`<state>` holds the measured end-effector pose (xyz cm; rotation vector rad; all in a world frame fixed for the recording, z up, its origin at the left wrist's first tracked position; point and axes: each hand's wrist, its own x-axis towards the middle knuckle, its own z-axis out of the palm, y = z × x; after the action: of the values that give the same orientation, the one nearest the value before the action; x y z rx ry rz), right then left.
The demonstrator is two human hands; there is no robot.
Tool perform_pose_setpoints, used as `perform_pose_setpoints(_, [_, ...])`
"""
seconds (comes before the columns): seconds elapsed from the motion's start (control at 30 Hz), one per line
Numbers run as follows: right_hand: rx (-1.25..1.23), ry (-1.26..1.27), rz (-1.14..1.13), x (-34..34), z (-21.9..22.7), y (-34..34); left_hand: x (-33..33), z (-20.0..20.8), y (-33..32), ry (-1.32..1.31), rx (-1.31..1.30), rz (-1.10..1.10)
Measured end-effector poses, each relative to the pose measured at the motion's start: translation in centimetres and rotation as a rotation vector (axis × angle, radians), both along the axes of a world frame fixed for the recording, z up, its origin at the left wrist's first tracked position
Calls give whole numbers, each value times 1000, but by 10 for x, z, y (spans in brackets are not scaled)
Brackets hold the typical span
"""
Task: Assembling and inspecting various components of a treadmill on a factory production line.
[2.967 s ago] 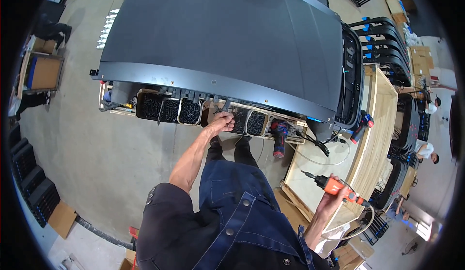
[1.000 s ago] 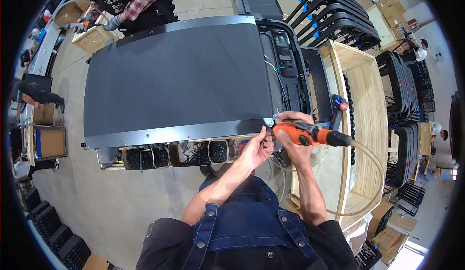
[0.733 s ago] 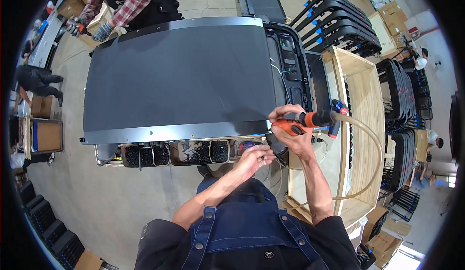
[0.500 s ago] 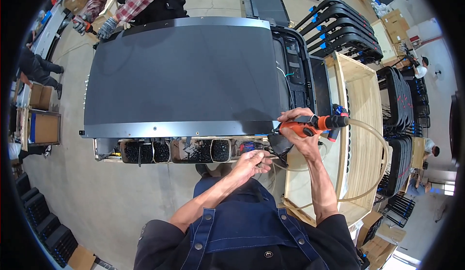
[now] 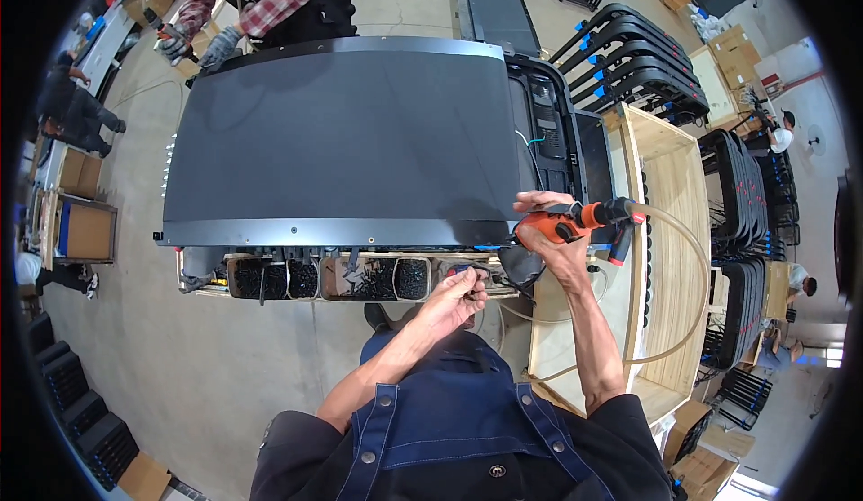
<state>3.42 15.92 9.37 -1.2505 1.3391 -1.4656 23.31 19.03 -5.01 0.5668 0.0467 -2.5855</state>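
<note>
My right hand (image 5: 559,248) is wrapped round an orange air screwdriver (image 5: 546,229) at the near right corner of a treadmill deck (image 5: 342,141). A clear hose (image 5: 690,231) runs from the tool's back end. The deck has a dark belt and a silver side rail (image 5: 342,230) along its near edge. The driver's tip is hidden at the rail's right end. Below the rail, my left hand (image 5: 452,305) is closed, thumb and fingers pinched together. Whatever it holds is too small to make out. Bins of black screws (image 5: 411,279) sit just left of it.
Across the deck, a co-worker in gloves holds another power driver (image 5: 168,34) near the far left corner. A wooden crate (image 5: 670,258) stands at my right. Black frames (image 5: 629,61) are stacked beyond it. A second deck (image 5: 494,16) lies at the back.
My left hand has shifted slightly left and its fingers have curled in more. The right hand keeps its grip on the driver. The co-worker's driver has lifted away from the deck corner.
</note>
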Motion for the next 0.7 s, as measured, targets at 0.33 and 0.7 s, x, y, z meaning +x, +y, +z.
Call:
perform_pose_setpoints(0.33, [-188, -603, -80, 19, 3, 49, 15, 24, 2, 13, 55, 193])
perform_pose_setpoints(0.7, [-177, -605, -210, 76, -16, 49, 43, 52, 4, -443, -67, 310])
